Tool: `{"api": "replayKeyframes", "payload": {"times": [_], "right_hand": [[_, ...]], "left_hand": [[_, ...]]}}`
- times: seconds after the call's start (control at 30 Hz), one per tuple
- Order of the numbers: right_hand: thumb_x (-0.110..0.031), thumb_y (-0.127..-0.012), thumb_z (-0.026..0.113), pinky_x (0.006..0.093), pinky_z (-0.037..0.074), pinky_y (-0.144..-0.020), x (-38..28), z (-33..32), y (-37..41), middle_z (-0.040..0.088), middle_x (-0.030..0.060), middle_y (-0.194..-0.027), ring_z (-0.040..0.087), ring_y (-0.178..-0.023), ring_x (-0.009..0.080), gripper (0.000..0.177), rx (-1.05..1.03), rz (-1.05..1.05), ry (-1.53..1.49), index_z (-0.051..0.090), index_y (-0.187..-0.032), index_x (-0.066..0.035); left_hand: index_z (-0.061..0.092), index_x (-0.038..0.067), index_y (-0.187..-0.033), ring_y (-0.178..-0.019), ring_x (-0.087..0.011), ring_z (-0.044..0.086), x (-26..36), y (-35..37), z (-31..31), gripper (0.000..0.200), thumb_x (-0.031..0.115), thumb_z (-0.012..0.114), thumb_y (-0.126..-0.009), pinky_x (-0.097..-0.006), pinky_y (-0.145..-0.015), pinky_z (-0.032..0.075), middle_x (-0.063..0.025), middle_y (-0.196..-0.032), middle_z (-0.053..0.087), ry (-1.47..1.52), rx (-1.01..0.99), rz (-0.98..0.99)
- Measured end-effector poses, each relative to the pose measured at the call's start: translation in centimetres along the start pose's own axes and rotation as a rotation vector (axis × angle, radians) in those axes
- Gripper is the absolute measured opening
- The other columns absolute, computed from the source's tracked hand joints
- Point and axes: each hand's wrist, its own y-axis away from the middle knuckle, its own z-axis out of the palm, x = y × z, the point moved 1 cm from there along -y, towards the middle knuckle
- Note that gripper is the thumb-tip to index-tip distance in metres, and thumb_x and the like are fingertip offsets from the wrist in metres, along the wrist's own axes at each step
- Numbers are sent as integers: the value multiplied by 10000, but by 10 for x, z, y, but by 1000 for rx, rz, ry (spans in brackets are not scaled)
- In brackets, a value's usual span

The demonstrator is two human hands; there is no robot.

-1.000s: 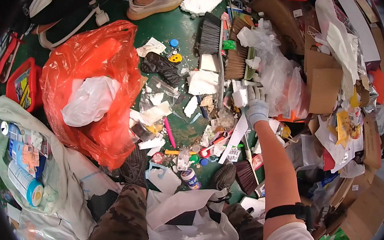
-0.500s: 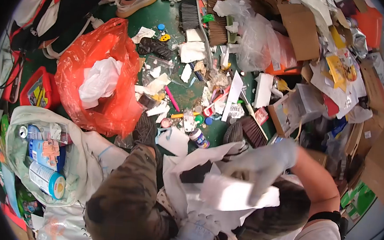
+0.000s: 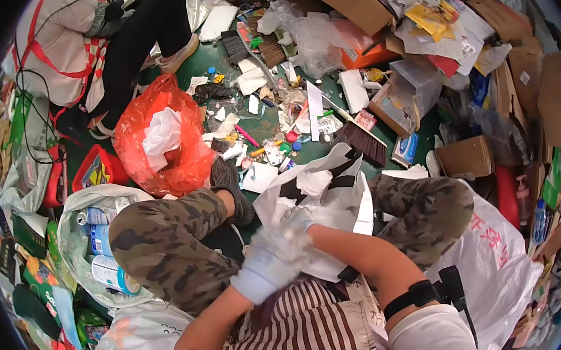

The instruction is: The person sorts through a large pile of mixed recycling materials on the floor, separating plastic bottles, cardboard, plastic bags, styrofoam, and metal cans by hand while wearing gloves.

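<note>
My left hand (image 3: pixel 271 258), in a pale glove, is blurred at the near edge of a white bag (image 3: pixel 348 212). Its fingers are smeared by motion. Beyond it, my right hand (image 3: pixel 300 219), also gloved, reaches to the bag's opening, with its fingers mostly hidden. White paper (image 3: pixel 313 182) lies inside the bag, which stands between my bent legs. Just past the bag, a white sheet (image 3: pixel 259 177) lies on the green floor near small bottle caps and a pink pen (image 3: pixel 245 136).
A red plastic bag (image 3: pixel 192 149) and an open bag of cans (image 3: pixel 78 206) are on the left. A brush (image 3: pixel 363 141) and cardboard boxes (image 3: pixel 466 156) lie to the right. Another person (image 3: pixel 149 34) sits at upper left.
The view has shifted, showing more of my lap and the other person. The white piece held over the bag is no longer in that hand, and both hands are now close together at the bag's near edge.
</note>
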Motion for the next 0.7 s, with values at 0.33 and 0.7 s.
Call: {"api": "replayKeyframes", "payload": {"times": [0.33, 0.7], "right_hand": [[-325, -775, 621, 436, 493, -835, -2, -35, 77, 621, 139, -1152, 637, -988, 314, 539, 66, -35, -10, 529, -1237, -63], [-73, -887, 609, 245, 481, -836, 201, -184, 298, 653, 44, -1010, 594, -933, 104, 242, 1240, -181, -1037, 614, -1124, -23]], "left_hand": [[567, 163, -1214, -969, -281, 582, -52, -61, 5, 530, 410, 643, -751, -437, -828, 446, -115, -1114, 614, -695, 61, -665], [685, 105, -826, -892, -284, 571, -43, -53, -185, 175, 227, 589, -745, -419, -818, 435, -67, -901, 653, -1053, 654, -508]]}}
